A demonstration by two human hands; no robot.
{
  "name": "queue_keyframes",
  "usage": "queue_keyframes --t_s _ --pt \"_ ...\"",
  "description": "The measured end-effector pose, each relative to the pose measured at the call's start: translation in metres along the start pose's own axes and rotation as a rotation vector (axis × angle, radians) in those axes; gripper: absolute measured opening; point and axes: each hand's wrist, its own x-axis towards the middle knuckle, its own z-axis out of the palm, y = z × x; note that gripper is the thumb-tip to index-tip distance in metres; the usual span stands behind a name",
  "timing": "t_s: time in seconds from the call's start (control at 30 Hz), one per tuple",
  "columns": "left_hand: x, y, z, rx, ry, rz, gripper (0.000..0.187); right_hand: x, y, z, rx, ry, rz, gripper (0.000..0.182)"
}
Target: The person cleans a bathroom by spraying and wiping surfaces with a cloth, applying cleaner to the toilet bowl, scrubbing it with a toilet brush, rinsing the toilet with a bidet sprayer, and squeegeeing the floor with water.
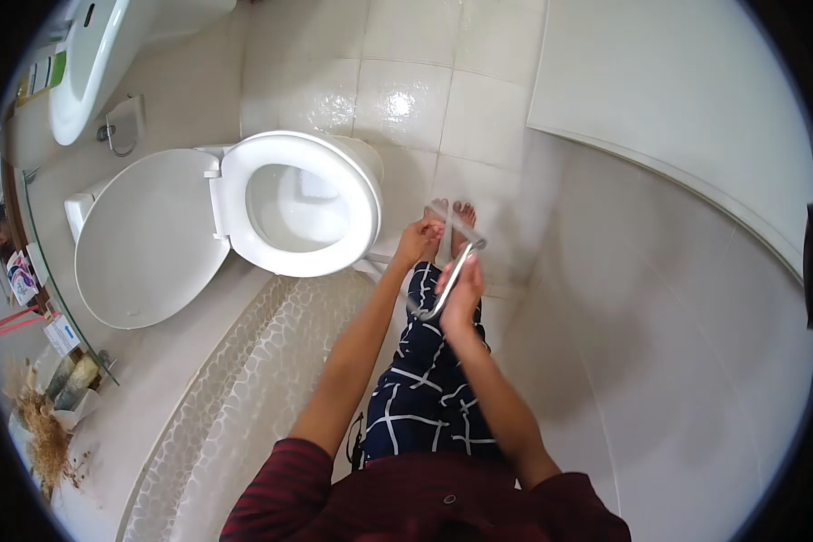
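My right hand is wrapped around the shiny metal handle of a squeegee, held in front of my knees. The handle's lower end curves to the left near the knee, and the narrow head, slightly blurred, slants up to the left over my feet. My left hand has its fingers curled together right by the head's left part; I cannot tell what they grip. Beneath the hands are my bare feet and patterned trousers.
To the left stands a white toilet with its lid raised. A washbasin is at the upper left. A pebble-patterned translucent curtain hangs at the lower left. Wet tiles shine ahead. A white panel stands at the right.
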Motion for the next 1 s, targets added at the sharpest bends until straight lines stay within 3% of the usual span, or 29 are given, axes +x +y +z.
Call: queue_keyframes --t_s 0.07,0.1,0.13,0.17,0.2,0.23,0.27,0.3,0.33,0.37,0.4,0.43,0.5,0.63,0.7,0.77,0.83,0.9,1.0 --pt "0.012 -0.030 -0.010 0.111 -0.249 -0.018 0.026 -0.030 0.002 0.024 0.092 -0.018 0.019 0.040" --pt "-0.005 -0.013 -0.023 0.373 -0.387 -0.107 0.034 -0.037 0.001 0.033 0.178 -0.019 0.062 0.040" --pt "-0.038 0.004 -0.041 0.638 -0.522 -0.204 0.042 -0.038 -0.007 0.043 0.219 0.014 0.046 0.037" --pt "-0.060 -0.039 -0.058 0.936 -0.662 -0.485 0.041 -0.034 -0.016 0.056 0.263 0.046 0.028 0.035" --pt "-0.102 -0.025 -0.087 0.948 -0.469 -0.486 0.038 -0.030 -0.024 0.065 0.249 0.045 -0.018 0.036" --pt "-0.131 -0.073 -0.128 0.821 -0.471 -0.417 0.034 -0.025 -0.021 0.071 0.243 0.034 -0.011 0.036" --pt "-0.151 -0.088 -0.172 0.584 -0.349 -0.589 0.029 -0.018 -0.013 0.077 0.234 0.022 -0.006 0.036" --pt "-0.168 -0.072 -0.218 1.078 -0.535 -0.267 0.033 -0.014 -0.007 0.085 0.222 0.011 0.003 0.035" --pt "-0.198 -0.138 -0.282 0.962 -0.039 0.194 0.027 -0.020 -0.009 0.097 0.233 -0.013 0.022 0.034" --pt "-0.209 -0.087 -0.305 0.714 0.284 -0.050 0.037 -0.021 0.003 0.111 0.273 -0.043 0.030 0.034" --pt "-0.207 -0.008 -0.315 0.641 0.568 -0.431 0.053 -0.029 0.010 0.123 0.282 -0.119 0.053 0.034" --pt "-0.209 0.024 -0.333 0.779 0.737 -0.246 0.064 -0.040 0.010 0.138 0.303 -0.175 0.115 0.032" --pt "-0.195 0.092 -0.354 0.660 0.768 -0.098 0.062 -0.064 0.005 0.171 0.311 -0.198 0.127 0.032" --pt "-0.135 0.112 -0.327 0.675 0.873 -0.088 0.056 -0.061 -0.035 0.213 0.289 -0.224 -0.039 0.031" --pt "-0.110 0.085 -0.323 0.618 0.689 -0.167 0.053 -0.039 -0.051 0.225 0.265 -0.451 -0.120 0.029" --pt "-0.092 0.091 -0.317 0.381 0.432 -0.292 0.044 -0.021 -0.057 0.244 -0.010 -0.581 -0.052 0.029" --pt "-0.070 0.084 -0.318 0.163 0.320 -0.339 0.035 -0.021 -0.050 0.262 -0.201 -0.567 -0.141 0.031" --pt "-0.040 0.064 -0.323 -0.003 0.252 -0.330 0.030 -0.031 -0.041 0.272 -0.268 -0.583 -0.272 0.032" --pt "0.004 0.092 -0.324 -0.290 0.391 -0.118 0.022 -0.048 -0.027 0.282 -0.337 -0.645 -0.360 0.038"
